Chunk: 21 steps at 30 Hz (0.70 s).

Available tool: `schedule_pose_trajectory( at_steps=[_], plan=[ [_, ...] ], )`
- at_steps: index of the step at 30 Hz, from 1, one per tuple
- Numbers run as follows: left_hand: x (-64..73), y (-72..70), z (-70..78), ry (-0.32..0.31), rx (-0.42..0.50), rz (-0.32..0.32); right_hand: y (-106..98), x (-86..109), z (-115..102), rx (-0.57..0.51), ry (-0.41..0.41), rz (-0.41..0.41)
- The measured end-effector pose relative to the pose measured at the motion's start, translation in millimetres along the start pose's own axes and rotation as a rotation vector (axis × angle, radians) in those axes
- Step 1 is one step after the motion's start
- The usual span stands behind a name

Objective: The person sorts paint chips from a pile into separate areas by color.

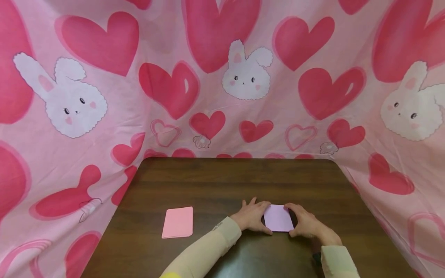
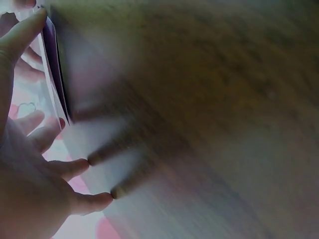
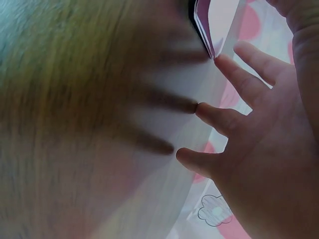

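Note:
A square stack of lavender paper sheets (image 1: 279, 218) lies flat on the brown table, right of its middle. My left hand (image 1: 252, 217) holds its left side, with the thumb at the near corner and the index finger at the far corner; the other fingers spread out to the left. On the opposite side my right hand (image 1: 306, 222) grips the right corners in the same way. Layered edges of the sheets (image 2: 54, 69) show beside the left fingertips in the left wrist view. In the right wrist view the sheets' corner (image 3: 205, 30) meets a fingertip, while the lower fingers stand spread near the tabletop.
To the left on the wooden table (image 1: 222, 177) lies a stack of pink paper (image 1: 178, 222) with rounded corners. A pink cloth (image 1: 215, 96) with hearts and rabbits hangs behind the table and along both its sides.

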State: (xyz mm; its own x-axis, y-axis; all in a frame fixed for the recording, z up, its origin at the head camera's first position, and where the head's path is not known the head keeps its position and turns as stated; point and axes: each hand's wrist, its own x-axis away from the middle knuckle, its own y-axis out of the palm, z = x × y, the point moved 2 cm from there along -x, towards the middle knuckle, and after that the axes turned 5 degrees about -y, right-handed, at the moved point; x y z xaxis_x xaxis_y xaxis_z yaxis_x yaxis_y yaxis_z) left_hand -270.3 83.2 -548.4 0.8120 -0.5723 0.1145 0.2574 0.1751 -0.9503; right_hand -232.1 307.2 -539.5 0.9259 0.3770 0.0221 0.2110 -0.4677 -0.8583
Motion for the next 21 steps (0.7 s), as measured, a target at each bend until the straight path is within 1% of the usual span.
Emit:
schedule_pose_trajectory(
  at_steps=[8, 14, 18, 21],
  plan=[
    [0.8, -0.8, 4.1, -0.014, -0.012, -0.011, 1.8, 0.2, 3.0, -0.002, 0.025, -0.031],
    [1.3, -1.8, 7.3, -0.024, -0.065, -0.058, 2.2, -0.7, 4.1, -0.027, 0.066, -0.044],
    [2.0, 1.7, 6.2, -0.022, -0.078, -0.082, 3.4, -0.2, 4.3, -0.021, 0.066, -0.048],
    [2.0, 4.8, 2.1, -0.018, -0.06, -0.072, 3.1, 0.2, 3.0, -0.015, 0.055, -0.048]
  ],
)
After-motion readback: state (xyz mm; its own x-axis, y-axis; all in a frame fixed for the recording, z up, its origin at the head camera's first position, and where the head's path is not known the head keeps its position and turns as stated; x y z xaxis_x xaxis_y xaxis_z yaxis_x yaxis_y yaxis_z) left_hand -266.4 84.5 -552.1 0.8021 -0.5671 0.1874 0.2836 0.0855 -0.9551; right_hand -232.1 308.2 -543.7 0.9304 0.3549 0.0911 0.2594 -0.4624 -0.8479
